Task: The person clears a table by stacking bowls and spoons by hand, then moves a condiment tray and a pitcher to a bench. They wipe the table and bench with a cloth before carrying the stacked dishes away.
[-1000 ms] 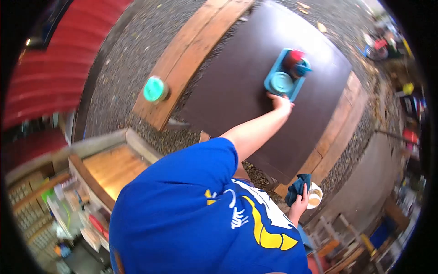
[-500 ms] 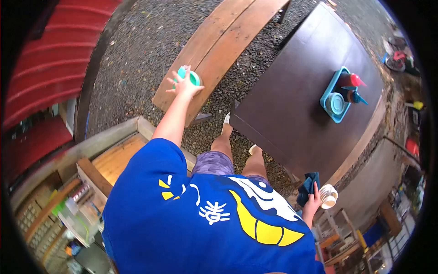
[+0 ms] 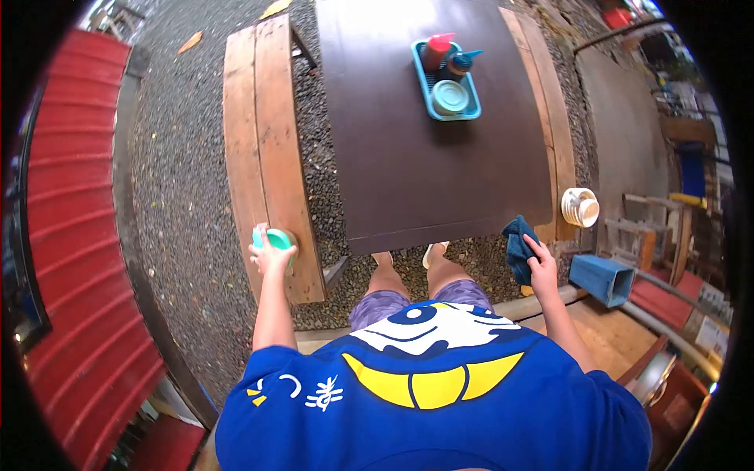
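Observation:
On the near end of the left wooden bench (image 3: 271, 149) is a mint-green round container (image 3: 278, 239). My left hand (image 3: 272, 254) is on top of it, with fingers curled round its rim. My right hand (image 3: 540, 263) grips a dark teal cloth (image 3: 519, 250) beside the dark table's (image 3: 440, 188) near right corner. A stack of white cups or bowls (image 3: 580, 207) stands at the near end of the right bench (image 3: 550, 102), just beyond the cloth.
A light blue tray (image 3: 431, 94) on the table holds a red-capped bottle (image 3: 436, 52), a blue-tipped bottle (image 3: 459, 66) and a round lidded container (image 3: 450, 97). Right of me lie a blue box (image 3: 601, 279) and wooden frames. Gravel surrounds the benches.
The view has turned to the right, so the table now lies straight ahead. My left hand's fingers have curled more round the green container. The cloth remains in my right hand.

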`<state>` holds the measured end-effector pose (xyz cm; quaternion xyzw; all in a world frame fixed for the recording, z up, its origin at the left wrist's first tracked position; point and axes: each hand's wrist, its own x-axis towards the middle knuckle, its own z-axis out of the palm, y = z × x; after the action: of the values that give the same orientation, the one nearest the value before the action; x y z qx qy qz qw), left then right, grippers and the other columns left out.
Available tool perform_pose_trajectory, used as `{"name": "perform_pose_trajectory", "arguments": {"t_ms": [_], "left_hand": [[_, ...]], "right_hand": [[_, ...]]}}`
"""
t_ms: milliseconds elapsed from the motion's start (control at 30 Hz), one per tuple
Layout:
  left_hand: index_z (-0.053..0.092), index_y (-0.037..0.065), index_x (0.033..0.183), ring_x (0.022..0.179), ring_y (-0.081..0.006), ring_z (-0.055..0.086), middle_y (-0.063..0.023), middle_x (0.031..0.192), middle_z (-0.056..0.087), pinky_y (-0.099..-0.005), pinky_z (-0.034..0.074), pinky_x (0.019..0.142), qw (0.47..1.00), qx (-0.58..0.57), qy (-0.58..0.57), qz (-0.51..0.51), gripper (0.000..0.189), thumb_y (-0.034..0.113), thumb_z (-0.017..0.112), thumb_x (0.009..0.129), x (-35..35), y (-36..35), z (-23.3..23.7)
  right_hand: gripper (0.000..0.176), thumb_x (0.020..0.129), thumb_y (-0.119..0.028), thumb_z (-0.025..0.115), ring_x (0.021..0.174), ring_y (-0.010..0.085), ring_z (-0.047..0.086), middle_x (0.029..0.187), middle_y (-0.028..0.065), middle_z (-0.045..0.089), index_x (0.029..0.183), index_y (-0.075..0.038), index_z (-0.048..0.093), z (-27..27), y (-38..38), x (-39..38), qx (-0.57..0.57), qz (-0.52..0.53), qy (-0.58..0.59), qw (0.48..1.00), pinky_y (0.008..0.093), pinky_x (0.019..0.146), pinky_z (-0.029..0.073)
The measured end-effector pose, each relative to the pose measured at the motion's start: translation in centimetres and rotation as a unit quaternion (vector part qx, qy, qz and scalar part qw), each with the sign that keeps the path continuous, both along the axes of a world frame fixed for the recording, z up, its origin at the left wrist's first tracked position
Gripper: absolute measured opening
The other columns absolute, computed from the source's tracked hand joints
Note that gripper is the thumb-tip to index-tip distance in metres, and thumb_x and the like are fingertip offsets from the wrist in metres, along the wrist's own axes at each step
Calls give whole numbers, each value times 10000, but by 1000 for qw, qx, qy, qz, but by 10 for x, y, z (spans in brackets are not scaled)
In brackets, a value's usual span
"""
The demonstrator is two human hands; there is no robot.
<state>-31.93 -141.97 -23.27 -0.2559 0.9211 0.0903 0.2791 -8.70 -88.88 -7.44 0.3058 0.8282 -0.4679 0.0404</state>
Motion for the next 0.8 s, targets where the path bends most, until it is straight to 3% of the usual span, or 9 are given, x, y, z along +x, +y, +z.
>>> {"name": "perform_pose_trajectory", "arguments": {"t_ms": [167, 267, 367, 533, 633, 733, 767, 800], "left_hand": [[263, 405, 1390, 1302, -476, 267, -212, 1442, 173, -571, 415, 960, 983, 3, 31, -180, 1030, 331, 838, 538, -5, 40, 94], [292, 376, 1377, 1288, -468, 285, -221, 1423, 194, -557, 413, 967, 951, 7, 37, -306, 1025, 272, 846, 521, -9, 93, 165], [337, 356, 1357, 1278, -481, 287, -236, 1408, 209, -562, 406, 967, 904, 40, 67, -420, 1001, 249, 843, 500, -14, 152, 206], [343, 357, 1356, 1279, -490, 271, -242, 1398, 214, -559, 412, 950, 844, 79, 104, -520, 982, 267, 826, 506, -14, 288, 211], [335, 387, 1351, 1284, -500, 259, -232, 1410, 200, -563, 414, 946, 829, 97, 111, -539, 982, 286, 823, 505, -15, 362, 192], [333, 408, 1350, 1292, -502, 253, -228, 1430, 188, -577, 407, 947, 822, 97, 95, -553, 981, 312, 819, 503, -11, 428, 182], [334, 416, 1348, 1293, -503, 252, -232, 1432, 188, -583, 402, 949, 814, 83, 88, -568, 978, 314, 818, 504, -9, 447, 181], [335, 423, 1346, 1295, -504, 250, -236, 1434, 188, -589, 398, 951, 804, 72, 81, -585, 975, 316, 816, 505, -10, 461, 180]], "right_hand": [[526, 736, 70, 410, 1151, 252, 522, 1206, 138, 556, 1209, -47, 607, -13, 22, 48, 23, -60, 15, 998, 302, 1016, 366], [537, 730, 62, 422, 1145, 211, 513, 1210, 106, 552, 1230, -30, 594, -22, 37, 82, 19, -110, 26, 993, 277, 1013, 348], [533, 733, 64, 433, 1116, 237, 541, 1184, 139, 570, 1223, -57, 604, -46, 57, 120, -2, -177, 55, 983, 288, 988, 379], [556, 722, 58, 449, 1048, 192, 561, 1138, 130, 577, 1229, -96, 616, -76, 90, 183, -16, -268, 61, 961, 258, 936, 409], [572, 725, 63, 438, 1041, 161, 550, 1208, 102, 574, 1255, -81, 597, -78, 114, 222, -101, -313, 26, 944, 238, 903, 410], [568, 727, 58, 436, 985, 152, 559, 1178, 95, 588, 1251, -81, 601, -99, 143, 273, -124, -335, 83, 930, 227, 854, 424], [560, 709, 65, 447, 872, 137, 543, 1001, 69, 579, 1221, -80, 622, -102, 149, 282, -115, -368, 113, 916, 222, 785, 426], [557, 709, 64, 446, 882, 139, 548, 1004, 70, 581, 1217, -79, 623, -104, 157, 292, -99, -367, 105, 919, 225, 791, 428]]}}
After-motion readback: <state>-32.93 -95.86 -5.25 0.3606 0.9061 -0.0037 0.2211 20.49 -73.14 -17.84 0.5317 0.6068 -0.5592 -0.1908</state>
